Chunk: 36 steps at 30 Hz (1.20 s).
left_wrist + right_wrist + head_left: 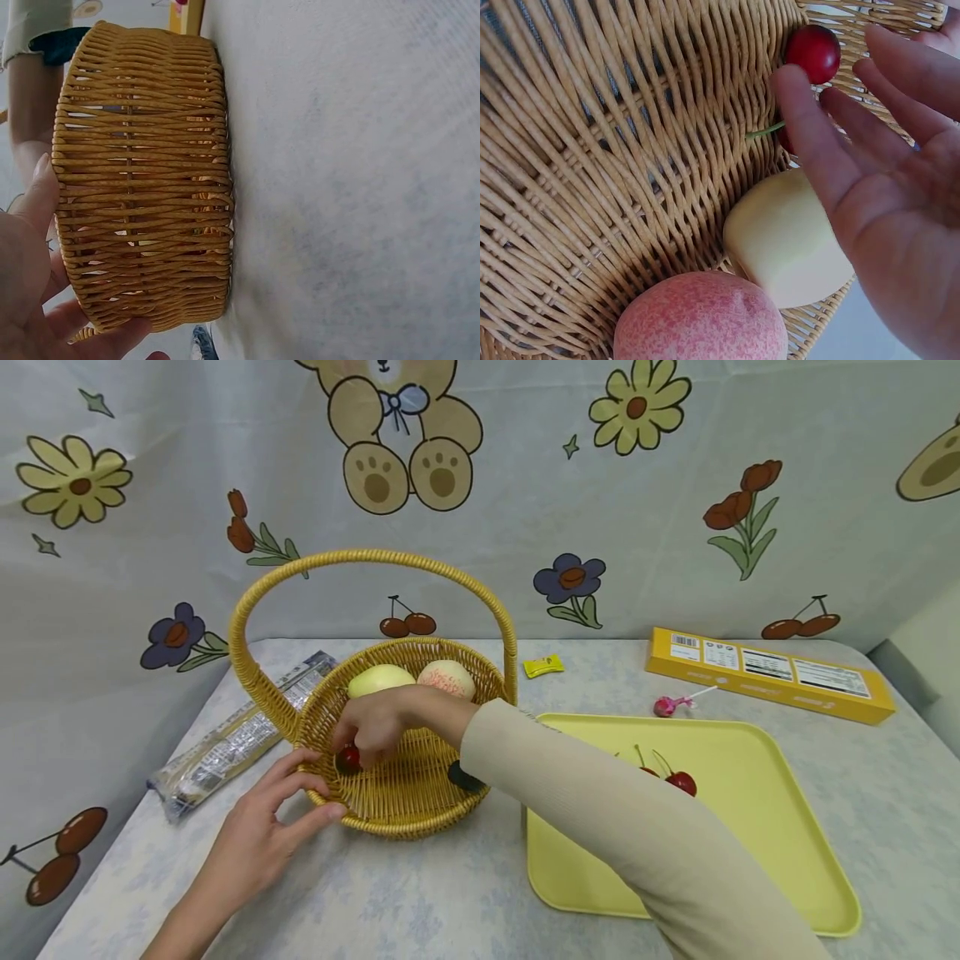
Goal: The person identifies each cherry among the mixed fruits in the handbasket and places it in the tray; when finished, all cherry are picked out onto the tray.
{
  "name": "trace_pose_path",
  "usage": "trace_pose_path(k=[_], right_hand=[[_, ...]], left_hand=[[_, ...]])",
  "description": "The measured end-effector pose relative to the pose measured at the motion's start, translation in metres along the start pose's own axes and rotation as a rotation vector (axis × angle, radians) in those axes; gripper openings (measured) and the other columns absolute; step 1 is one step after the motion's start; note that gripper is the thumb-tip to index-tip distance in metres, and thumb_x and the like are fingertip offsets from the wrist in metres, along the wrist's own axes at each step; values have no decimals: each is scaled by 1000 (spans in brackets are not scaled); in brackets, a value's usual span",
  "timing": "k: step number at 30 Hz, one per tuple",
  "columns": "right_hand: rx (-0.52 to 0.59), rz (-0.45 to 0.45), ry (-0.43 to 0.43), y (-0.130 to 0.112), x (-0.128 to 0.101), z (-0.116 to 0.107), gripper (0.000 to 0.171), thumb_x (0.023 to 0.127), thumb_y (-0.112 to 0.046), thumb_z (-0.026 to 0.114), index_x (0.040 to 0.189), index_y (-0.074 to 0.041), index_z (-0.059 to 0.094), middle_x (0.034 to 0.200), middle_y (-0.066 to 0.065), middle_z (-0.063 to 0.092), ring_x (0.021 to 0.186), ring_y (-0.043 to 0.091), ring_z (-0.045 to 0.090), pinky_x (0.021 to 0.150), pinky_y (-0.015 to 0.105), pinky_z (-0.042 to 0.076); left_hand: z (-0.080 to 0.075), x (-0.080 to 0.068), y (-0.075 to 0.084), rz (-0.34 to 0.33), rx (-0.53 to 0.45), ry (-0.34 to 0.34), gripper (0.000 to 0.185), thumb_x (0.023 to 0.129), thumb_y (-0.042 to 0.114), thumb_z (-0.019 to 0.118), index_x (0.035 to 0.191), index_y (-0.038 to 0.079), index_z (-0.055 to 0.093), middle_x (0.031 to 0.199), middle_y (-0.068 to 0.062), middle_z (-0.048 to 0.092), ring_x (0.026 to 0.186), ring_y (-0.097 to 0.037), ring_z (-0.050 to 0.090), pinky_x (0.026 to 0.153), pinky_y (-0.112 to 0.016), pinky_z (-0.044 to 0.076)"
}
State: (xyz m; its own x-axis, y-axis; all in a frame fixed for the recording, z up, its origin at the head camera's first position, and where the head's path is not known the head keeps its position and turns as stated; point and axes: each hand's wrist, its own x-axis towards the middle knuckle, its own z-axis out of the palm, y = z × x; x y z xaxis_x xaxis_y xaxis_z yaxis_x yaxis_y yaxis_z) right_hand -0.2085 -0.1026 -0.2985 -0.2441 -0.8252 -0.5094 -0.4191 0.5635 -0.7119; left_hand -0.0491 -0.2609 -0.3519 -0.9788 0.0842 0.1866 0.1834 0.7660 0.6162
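**Both hands at wicker basket, cherry going in**

Far left on table (420, 893): long silver-grey packet (240, 739), lying diagonal, just beside basket. Left hand (258, 831) on near-left rim of basket (408, 827); fingers straight-ish, thumb on outer wall, touching not clamping, grip released. Left wrist view: thumb and palm (26, 247) flat vs woven side (142, 180).

Basket w/ tall hoop handle (375, 557). Inside at back: pale yellow-green fruit (380, 679) and pink speckled peach (447, 677), side by side, touching. Right hand (378, 722) reaches in over rim, sleeve beige. Red cherry (348, 759) on basket floor near left wall, right at fingertips. Right wrist view: fingers (810, 127) spread and straight, cherry (813, 52) just beyond them, green stem showing; grip released, nothing pinched.

Right of basket: yellow tray (750, 860) w/ two more stemmed cherries (671, 777). Behind tray: small yellow sachet (543, 666), pink lollipop (666, 706), long yellow box (768, 675) far right.
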Motion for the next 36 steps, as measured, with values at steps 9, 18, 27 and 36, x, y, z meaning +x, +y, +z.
trace_pose_path(k=[9, 18, 27, 36], right_hand=[[95, 32, -88, 0, 4, 2, 56, 93, 12, 55, 145, -5, 48, 122, 6, 53, 78, 9, 49, 65, 23, 46], [26, -1, -51, 2, -5, -7, 45, 93, 7, 57, 137, -2, 57, 126, 6, 58, 98, 10, 55, 81, 28, 53], [2, 56, 4, 4, -25, -22, 35, 98, -10, 61, 131, 2, 59, 104, 3, 57, 76, 6, 48, 82, 23, 50], [-25, 187, -121, 9, -21, -10, 56, 98, -13, 62, 150, -8, 41, 148, 3, 41, 92, 15, 54, 85, 29, 52]], left_hand=[[1, 1, 0, 5, -1, -2, 14, 86, 30, 78, 89, 22, 67, 134, -7, 54, 125, -37, 48, 86, -57, 44], [-1, 2, 0, -2, -6, -11, 13, 87, 29, 77, 91, 21, 67, 137, -7, 53, 127, -37, 47, 86, -58, 45], [-2, 3, 0, -7, -9, -10, 14, 87, 27, 78, 91, 19, 67, 138, -9, 52, 128, -39, 46, 87, -58, 45], [-1, 2, 0, -26, -39, -17, 14, 87, 26, 78, 93, 17, 68, 141, -10, 50, 132, -42, 42, 90, -62, 42]])
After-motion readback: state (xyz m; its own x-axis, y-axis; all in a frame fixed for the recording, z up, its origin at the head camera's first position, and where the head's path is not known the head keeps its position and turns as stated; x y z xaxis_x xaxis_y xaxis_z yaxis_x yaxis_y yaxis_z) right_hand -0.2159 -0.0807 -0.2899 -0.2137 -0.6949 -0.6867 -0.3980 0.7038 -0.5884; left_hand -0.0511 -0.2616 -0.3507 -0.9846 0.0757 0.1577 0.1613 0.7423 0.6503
